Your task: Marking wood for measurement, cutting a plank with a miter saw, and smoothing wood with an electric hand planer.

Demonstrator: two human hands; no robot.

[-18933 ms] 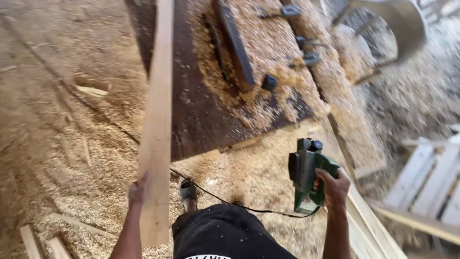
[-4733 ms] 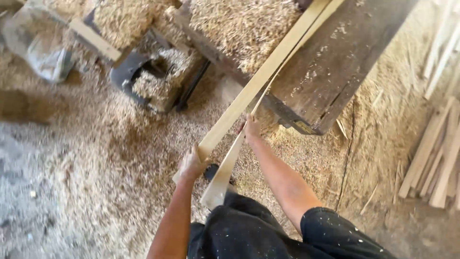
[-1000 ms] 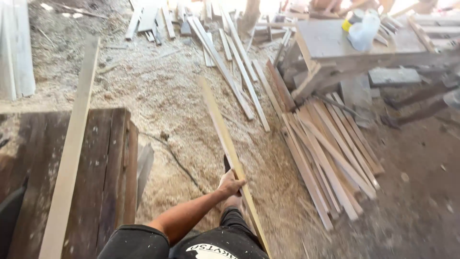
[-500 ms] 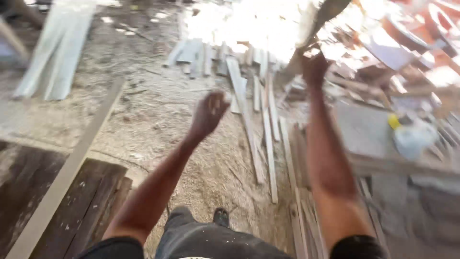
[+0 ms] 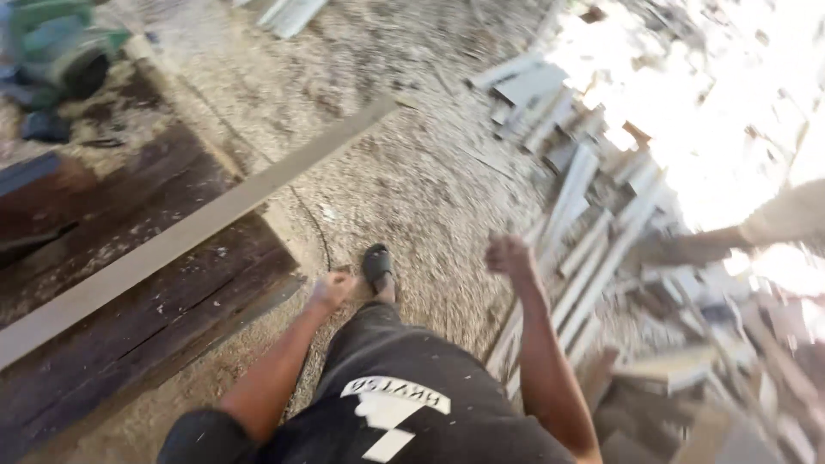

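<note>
My left hand (image 5: 331,288) is curled into a loose fist and holds nothing; it hangs just beyond the corner of a dark wooden bench (image 5: 198,318). Further right, my right hand (image 5: 509,255) is also closed and empty, above the sawdust floor near a heap of pale wooden slats (image 5: 593,232). A long pale plank (image 5: 189,232) lies diagonally across the bench, its far end jutting over the floor. My foot in a black sandal (image 5: 377,266) steps between the two hands. The picture is motion-blurred.
A green power planer (image 5: 60,51) rests at the top left on the bench's far end. A thin black cable (image 5: 320,232) runs over the sawdust. More slats and scrap boards (image 5: 730,378) crowd the right side, partly lost in glare.
A second ago my left hand held a long slat near the pile. Then both arms swung up, and now both hands are low and empty. The view has turned toward the bench.
</note>
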